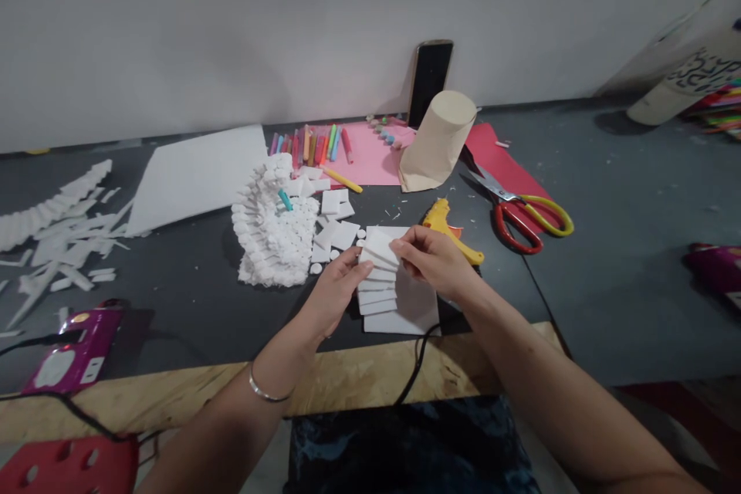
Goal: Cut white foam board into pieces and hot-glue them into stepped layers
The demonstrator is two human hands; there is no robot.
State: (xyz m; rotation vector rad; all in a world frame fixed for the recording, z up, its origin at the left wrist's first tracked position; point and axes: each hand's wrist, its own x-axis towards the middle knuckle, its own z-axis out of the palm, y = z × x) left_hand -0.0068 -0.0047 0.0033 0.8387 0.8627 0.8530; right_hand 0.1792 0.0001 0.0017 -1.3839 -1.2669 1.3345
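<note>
A small flat white foam piece [379, 247] is pinched at its right edge by my right hand [431, 258]. My left hand [336, 292] is closed at the left edge of the same piece, its thumb on top. Under them lies a white foam board [417, 305], with several overlapping foam strips [377, 299] laid in a stepped row along its left side. Beyond my right hand rests a yellow hot glue gun [445, 225], partly hidden by that hand. Loose foam squares [346, 235] and small round foam discs [316, 268] lie beyond my left hand.
Left stand a textured white foam model [272, 239], a large white sheet [197, 170] and foam scraps [58, 247]. Behind are markers [318, 145], an upturned paper cup [437, 139] and a leaning phone [430, 77]. Scissors [521, 212] lie right; a black cable [414, 374] crosses the front edge.
</note>
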